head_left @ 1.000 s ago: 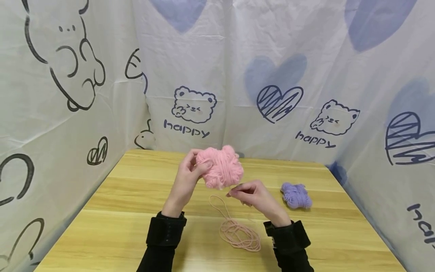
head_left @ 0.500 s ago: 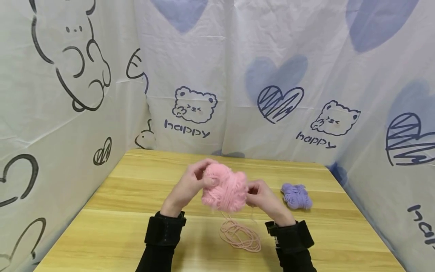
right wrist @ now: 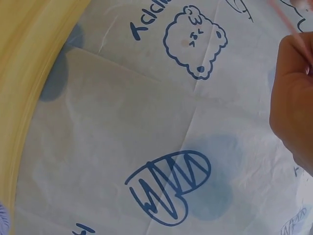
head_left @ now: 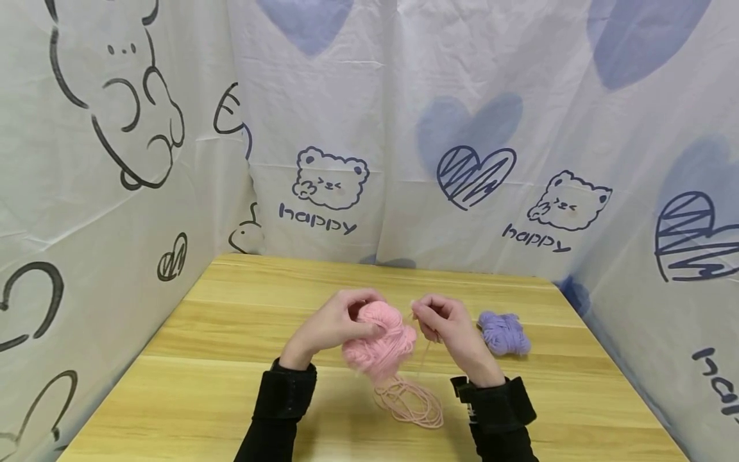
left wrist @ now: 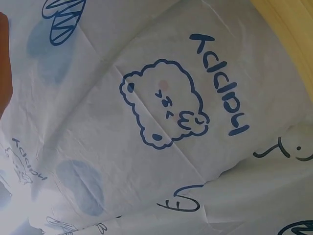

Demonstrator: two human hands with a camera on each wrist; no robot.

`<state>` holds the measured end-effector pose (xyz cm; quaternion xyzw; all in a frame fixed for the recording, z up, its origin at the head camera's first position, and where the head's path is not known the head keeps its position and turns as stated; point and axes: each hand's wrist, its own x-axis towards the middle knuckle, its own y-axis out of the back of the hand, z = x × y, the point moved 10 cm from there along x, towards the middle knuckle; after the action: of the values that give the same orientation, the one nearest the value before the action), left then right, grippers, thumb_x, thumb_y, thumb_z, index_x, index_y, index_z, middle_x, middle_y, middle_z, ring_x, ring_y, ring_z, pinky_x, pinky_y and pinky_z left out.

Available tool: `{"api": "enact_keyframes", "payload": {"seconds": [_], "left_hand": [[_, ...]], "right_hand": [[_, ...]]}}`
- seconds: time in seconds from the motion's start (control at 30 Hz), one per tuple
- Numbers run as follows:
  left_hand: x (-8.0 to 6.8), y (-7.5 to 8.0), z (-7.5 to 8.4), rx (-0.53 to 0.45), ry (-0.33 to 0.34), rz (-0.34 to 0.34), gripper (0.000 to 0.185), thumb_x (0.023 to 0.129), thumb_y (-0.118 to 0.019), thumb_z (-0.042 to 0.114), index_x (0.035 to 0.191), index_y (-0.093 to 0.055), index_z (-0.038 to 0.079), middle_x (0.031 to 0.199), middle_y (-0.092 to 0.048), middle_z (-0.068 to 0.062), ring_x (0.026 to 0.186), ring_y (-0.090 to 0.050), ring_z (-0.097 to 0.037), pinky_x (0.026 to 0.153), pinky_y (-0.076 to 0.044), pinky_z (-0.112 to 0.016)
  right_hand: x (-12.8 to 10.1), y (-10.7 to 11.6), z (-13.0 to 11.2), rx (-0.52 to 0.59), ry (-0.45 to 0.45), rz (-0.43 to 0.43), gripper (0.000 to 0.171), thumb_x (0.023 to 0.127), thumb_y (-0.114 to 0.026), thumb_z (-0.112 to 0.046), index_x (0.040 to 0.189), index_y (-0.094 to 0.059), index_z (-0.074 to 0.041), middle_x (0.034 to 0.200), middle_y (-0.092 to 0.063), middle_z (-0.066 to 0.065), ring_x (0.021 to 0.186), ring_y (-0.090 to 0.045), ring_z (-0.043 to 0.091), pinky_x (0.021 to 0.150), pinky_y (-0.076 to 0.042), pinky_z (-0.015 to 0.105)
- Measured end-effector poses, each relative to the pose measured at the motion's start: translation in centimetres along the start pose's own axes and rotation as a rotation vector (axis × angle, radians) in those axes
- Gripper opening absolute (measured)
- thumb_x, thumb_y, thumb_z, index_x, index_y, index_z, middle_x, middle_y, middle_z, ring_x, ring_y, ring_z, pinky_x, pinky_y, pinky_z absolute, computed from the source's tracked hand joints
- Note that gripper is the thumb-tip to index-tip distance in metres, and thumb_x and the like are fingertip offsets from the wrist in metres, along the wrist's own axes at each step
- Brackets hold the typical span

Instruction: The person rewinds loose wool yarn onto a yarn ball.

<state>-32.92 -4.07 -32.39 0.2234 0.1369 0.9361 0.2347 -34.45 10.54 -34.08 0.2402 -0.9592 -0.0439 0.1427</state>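
Observation:
In the head view my left hand (head_left: 335, 324) grips a fluffy pink ball of yarn (head_left: 381, 343) above the table, thumb across its near side. Just right of it, my right hand (head_left: 447, 324) pinches a thin pink strand of yarn (head_left: 426, 356) between thumb and fingertips. The strand hangs toward a loose coil of pale pink yarn (head_left: 410, 404) lying on the table. The right wrist view catches part of the right hand (right wrist: 296, 93) at its edge, with a pink strand (right wrist: 291, 27) running up from it. Only a sliver of the left hand (left wrist: 5, 68) shows in the left wrist view.
A small purple bundle of yarn (head_left: 503, 333) lies on the wooden table (head_left: 231, 321) right of the right hand. Behind the table and along both sides hang white printed cloths (head_left: 392, 128) with hearts and bears.
The pink ball has come lower and nearer, tilting in the left hand. My right hand moved to the ball's right side, then slightly up with the strand.

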Motion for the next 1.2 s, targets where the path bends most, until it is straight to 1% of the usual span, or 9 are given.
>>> {"api": "enact_keyframes", "payload": {"seconds": [0.1, 0.23, 0.37, 0.57, 0.77, 0.9, 1.07, 1.2], "left_hand": [[0.1, 0.2, -0.1, 0.014, 0.023, 0.024, 0.030, 0.077, -0.072, 0.007, 0.106, -0.067, 0.012, 0.092, -0.064, -0.007, 0.079, -0.058, -0.014, 0.067, -0.053, -0.025], [0.1, 0.4, -0.2, 0.023, 0.039, 0.042, 0.029, 0.078, -0.073, 0.009, 0.106, -0.067, 0.013, 0.093, -0.065, -0.007, 0.080, -0.059, -0.016, 0.068, -0.053, -0.026], [0.1, 0.6, -0.4, 0.038, 0.055, 0.052, 0.028, 0.078, -0.073, 0.010, 0.105, -0.067, 0.014, 0.093, -0.065, -0.006, 0.079, -0.059, -0.016, 0.066, -0.053, -0.026], [0.0, 0.7, -0.7, 0.033, 0.071, 0.062, 0.028, 0.078, -0.074, 0.012, 0.105, -0.066, 0.014, 0.092, -0.065, -0.007, 0.078, -0.060, -0.017, 0.066, -0.055, -0.028], [0.1, 1.0, -0.9, 0.048, 0.073, 0.075, 0.028, 0.078, -0.074, 0.013, 0.104, -0.066, 0.014, 0.091, -0.064, -0.006, 0.077, -0.059, -0.016, 0.066, -0.053, -0.027], [0.1, 1.0, -1.1, 0.052, 0.075, 0.072, 0.028, 0.078, -0.073, 0.013, 0.105, -0.065, 0.014, 0.091, -0.064, -0.006, 0.077, -0.059, -0.016, 0.066, -0.054, -0.027], [0.1, 1.1, -1.2, 0.031, 0.083, 0.080, 0.029, 0.079, -0.073, 0.012, 0.106, -0.064, 0.014, 0.094, -0.064, -0.008, 0.078, -0.061, -0.016, 0.069, -0.055, -0.029], [0.0, 1.3, -1.3, 0.002, 0.091, 0.091, 0.027, 0.080, -0.071, 0.011, 0.105, -0.062, 0.012, 0.098, -0.063, -0.010, 0.079, -0.064, -0.017, 0.071, -0.056, -0.031]], "right_hand": [[-0.1, 0.1, -0.3, 0.002, 0.023, 0.012, 0.017, 0.098, -0.055, -0.020, 0.092, -0.062, -0.006, 0.061, -0.036, -0.001, 0.054, -0.031, 0.018, 0.052, -0.030, 0.029], [-0.1, 0.1, -0.5, -0.013, 0.033, 0.029, 0.021, 0.097, -0.056, -0.019, 0.095, -0.063, 0.001, 0.060, -0.037, -0.002, 0.053, -0.031, 0.017, 0.051, -0.030, 0.029], [-0.2, 0.1, -0.7, -0.016, 0.045, 0.036, 0.023, 0.097, -0.056, -0.018, 0.097, -0.062, 0.004, 0.060, -0.036, -0.002, 0.053, -0.031, 0.018, 0.050, -0.029, 0.031], [-0.1, 0.3, -0.9, -0.004, 0.044, 0.053, 0.022, 0.097, -0.057, -0.019, 0.097, -0.062, 0.002, 0.061, -0.037, -0.003, 0.053, -0.031, 0.017, 0.049, -0.028, 0.030], [-0.1, 0.9, -0.8, 0.024, 0.033, 0.097, 0.019, 0.096, -0.057, -0.019, 0.096, -0.063, -0.001, 0.061, -0.037, -0.003, 0.054, -0.031, 0.016, 0.050, -0.026, 0.030], [-0.1, 1.0, -0.8, 0.025, 0.037, 0.104, 0.019, 0.097, -0.057, -0.020, 0.096, -0.064, -0.002, 0.061, -0.038, -0.003, 0.054, -0.031, 0.016, 0.049, -0.027, 0.030], [-0.2, 1.6, -0.8, 0.044, 0.039, 0.125, 0.017, 0.097, -0.056, -0.020, 0.094, -0.064, -0.005, 0.061, -0.038, -0.004, 0.054, -0.031, 0.016, 0.051, -0.024, 0.034], [-0.4, 2.4, -0.9, 0.069, 0.048, 0.167, 0.020, 0.098, -0.055, -0.019, 0.096, -0.062, -0.001, 0.061, -0.037, -0.002, 0.054, -0.029, 0.018, 0.053, -0.022, 0.036]]}}
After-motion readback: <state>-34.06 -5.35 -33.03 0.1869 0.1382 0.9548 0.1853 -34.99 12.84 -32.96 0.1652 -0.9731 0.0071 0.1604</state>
